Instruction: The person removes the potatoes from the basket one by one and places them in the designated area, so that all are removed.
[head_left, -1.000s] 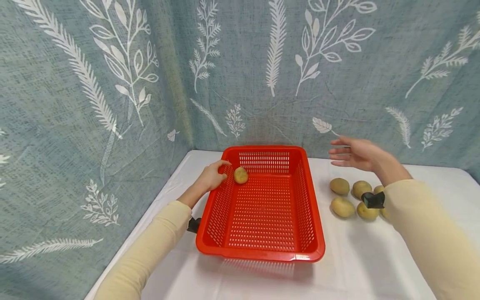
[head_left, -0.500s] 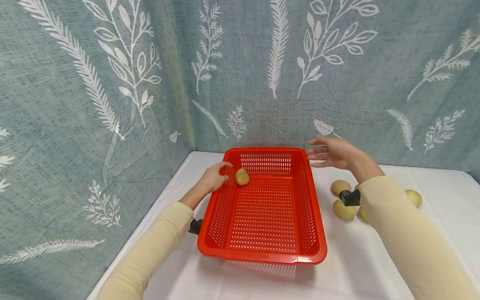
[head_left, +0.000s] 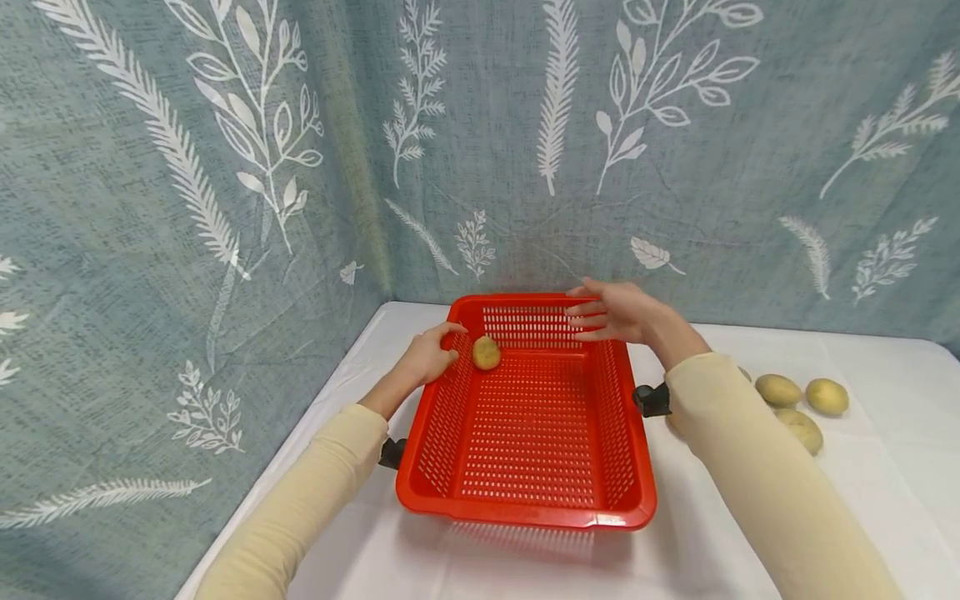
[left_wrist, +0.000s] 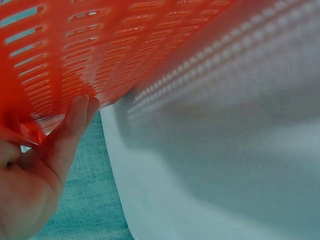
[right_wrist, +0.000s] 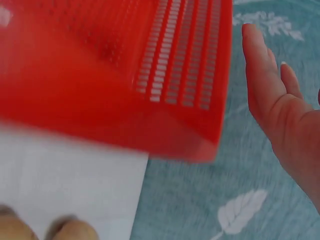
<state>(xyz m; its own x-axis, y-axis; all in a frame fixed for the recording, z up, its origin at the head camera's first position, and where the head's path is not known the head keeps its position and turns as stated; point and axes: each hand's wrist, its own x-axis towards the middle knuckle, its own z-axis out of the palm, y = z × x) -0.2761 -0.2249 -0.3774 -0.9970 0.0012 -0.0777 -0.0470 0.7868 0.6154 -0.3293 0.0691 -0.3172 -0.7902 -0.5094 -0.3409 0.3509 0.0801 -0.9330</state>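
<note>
A red plastic basket (head_left: 525, 425) with slotted walls stands on the white table. One potato (head_left: 486, 353) lies inside, by its far left corner. My left hand (head_left: 426, 357) grips the basket's left rim, fingers over the inside. From the left wrist view, one digit of that hand (left_wrist: 42, 175) lies along the outside of the wall. My right hand (head_left: 611, 312) hovers over the basket's far right corner, fingers spread and holding nothing. In the right wrist view, the right hand (right_wrist: 285, 105) is apart from the rim.
Right of the basket lie several potatoes (head_left: 827, 397), some hidden behind the right sleeve (head_left: 750, 467). A green curtain (head_left: 510, 150) with white leaf prints hangs behind the table and along its left. The white tabletop (head_left: 885, 517) continues to the right.
My right hand has moved left, from above the loose potatoes to over the basket's far right corner. The left hand stays at the left rim; the potato in the basket has not moved.
</note>
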